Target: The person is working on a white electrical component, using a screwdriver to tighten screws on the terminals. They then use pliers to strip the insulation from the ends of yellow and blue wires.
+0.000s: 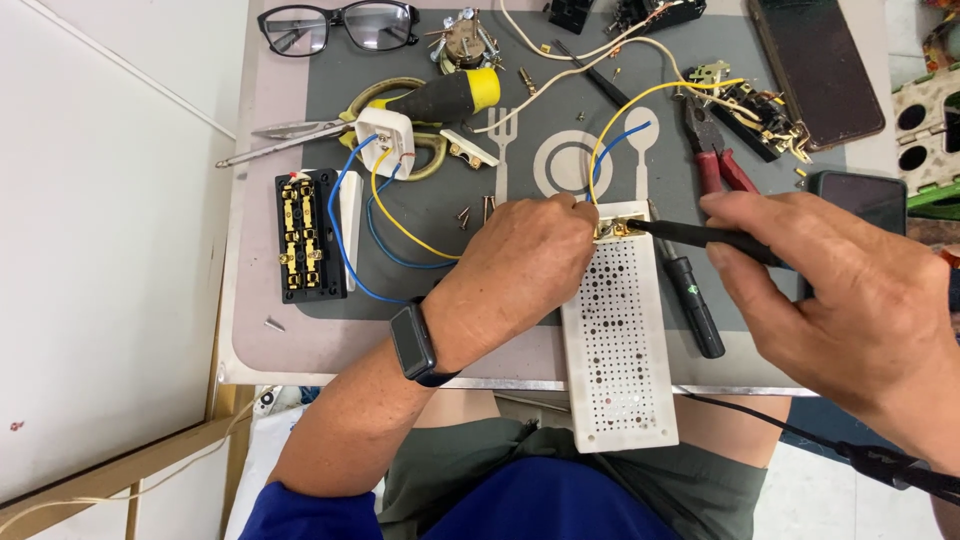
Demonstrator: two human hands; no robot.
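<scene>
Your left hand rests on the grey mat, fingers curled and pinched at the top end of the white perforated board, where the yellow wire and blue wire come down to a small brass terminal; whether your fingertips grip the wire ends or only press on the board, you cannot tell from here. Your right hand is closed around a slim black soldering iron, thumb on top, its tip touching that terminal. The board lies lengthwise toward you, its near end hanging over the table edge above your lap. Just beside it on the right lies a black screwdriver. Red-handled pliers sit beyond your right hand. To the left, a black socket strip and a white plug lie joined by more blue and yellow wire, with a yellow-tipped screwdriver and spectacles further back.
</scene>
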